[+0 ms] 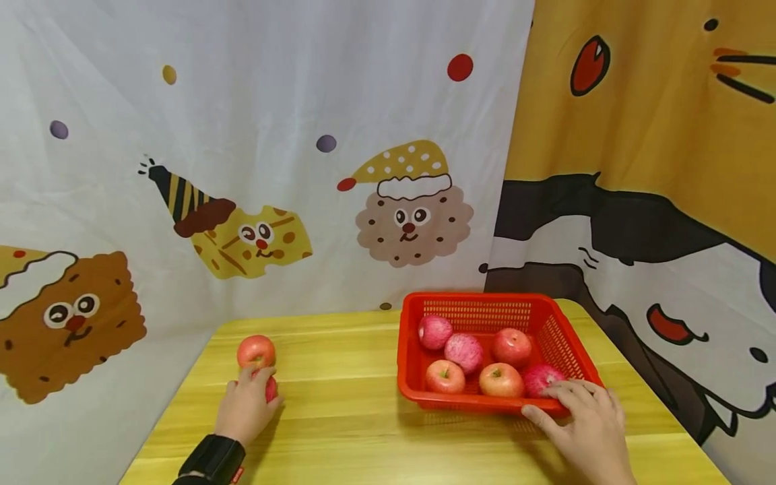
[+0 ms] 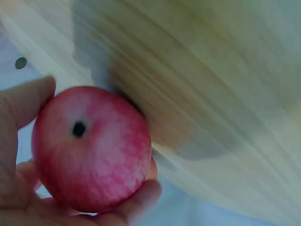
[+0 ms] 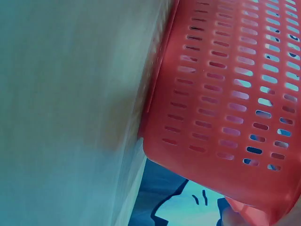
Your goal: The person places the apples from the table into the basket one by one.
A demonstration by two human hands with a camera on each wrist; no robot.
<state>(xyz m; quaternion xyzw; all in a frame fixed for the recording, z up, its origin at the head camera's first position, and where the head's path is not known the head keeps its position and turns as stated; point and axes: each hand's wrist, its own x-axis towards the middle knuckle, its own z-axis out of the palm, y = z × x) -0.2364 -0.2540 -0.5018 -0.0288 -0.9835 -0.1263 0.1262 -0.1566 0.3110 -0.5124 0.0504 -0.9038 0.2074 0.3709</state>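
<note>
My left hand (image 1: 245, 407) grips a pinkish-red apple (image 2: 94, 150) at the left of the table, fingers and thumb curled round its sides. In the head view the hand covers most of that apple. Just beyond it sits another red apple (image 1: 256, 349), partly overlapped by the fingertips. At the right, my right hand (image 1: 591, 428) holds the near right corner of a red plastic basket (image 1: 467, 399), thumb outside the rim and fingers over it. Inside the basket lie several apples, among them a striped pink one (image 1: 541, 379) close to the right fingertips.
The wood-grain table (image 1: 339, 377) has rounded far corners. A white cartoon-printed cloth (image 1: 273, 135) hangs behind it, and a yellow, black and white cloth (image 1: 655, 148) hangs along the right side.
</note>
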